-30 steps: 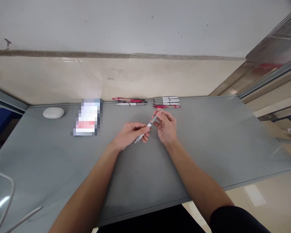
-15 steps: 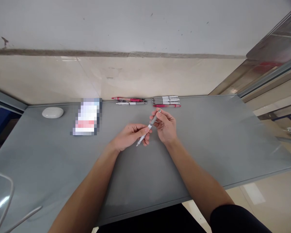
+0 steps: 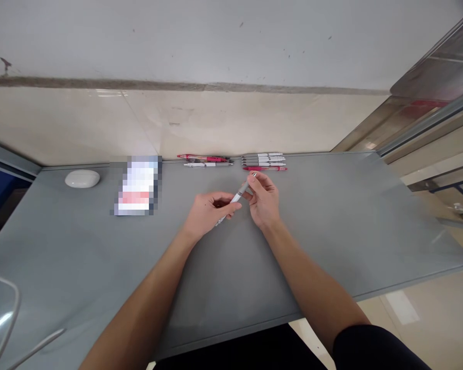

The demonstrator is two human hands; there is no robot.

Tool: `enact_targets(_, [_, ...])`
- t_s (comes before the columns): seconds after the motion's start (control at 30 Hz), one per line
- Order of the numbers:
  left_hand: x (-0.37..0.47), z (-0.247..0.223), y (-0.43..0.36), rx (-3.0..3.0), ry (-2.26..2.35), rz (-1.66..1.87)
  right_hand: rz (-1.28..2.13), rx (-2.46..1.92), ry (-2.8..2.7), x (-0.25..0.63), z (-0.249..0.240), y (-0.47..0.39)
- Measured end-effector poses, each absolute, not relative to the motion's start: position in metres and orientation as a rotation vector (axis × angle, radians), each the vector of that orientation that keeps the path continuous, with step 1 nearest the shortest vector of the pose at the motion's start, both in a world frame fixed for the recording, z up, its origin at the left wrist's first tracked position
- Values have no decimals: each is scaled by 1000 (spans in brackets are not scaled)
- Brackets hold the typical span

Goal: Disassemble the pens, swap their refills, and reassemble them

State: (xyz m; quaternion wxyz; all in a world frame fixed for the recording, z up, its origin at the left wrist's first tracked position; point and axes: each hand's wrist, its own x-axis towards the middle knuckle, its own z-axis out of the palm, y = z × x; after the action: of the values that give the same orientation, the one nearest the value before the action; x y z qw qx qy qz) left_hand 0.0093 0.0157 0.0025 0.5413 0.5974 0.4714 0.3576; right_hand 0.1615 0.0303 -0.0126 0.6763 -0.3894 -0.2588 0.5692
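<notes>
A white and grey pen (image 3: 237, 197) slants between my two hands above the grey table. My left hand (image 3: 211, 211) is closed around its white lower part, with the thumb lying along the barrel. The fingers of my right hand (image 3: 264, 199) pinch the grey end near the metal tip. Just beyond the hands, a row of several white and grey pens (image 3: 264, 159) lies by the wall, with a red pen (image 3: 265, 168) in front. Left of that row rest some red pens (image 3: 202, 158) and another white pen (image 3: 208, 164).
A white computer mouse (image 3: 82, 179) sits at the far left of the table (image 3: 139, 257). Beside it lies a blurred-out phone-like device (image 3: 139, 185). A white cable (image 3: 13, 308) curls over the near left corner. The wall (image 3: 254, 118) borders the table's back edge.
My left hand has turned and shifted slightly along the pen, its thumb now lying across more of the white part and covering the lower end. My right hand stays nearly still.
</notes>
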Motion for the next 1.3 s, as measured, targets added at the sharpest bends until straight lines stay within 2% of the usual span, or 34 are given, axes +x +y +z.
enact_targets(0.7, [5, 9, 13, 1254, 824, 651, 1350, -855, -578, 164, -12, 28])
enact_targets(0.97, [11, 2, 15, 1335, 1027, 815, 1211, -885, -579, 163, -14, 32])
enact_targets(1.3, [7, 3, 16, 1351, 981, 727, 1218, -930, -578, 163, -14, 31])
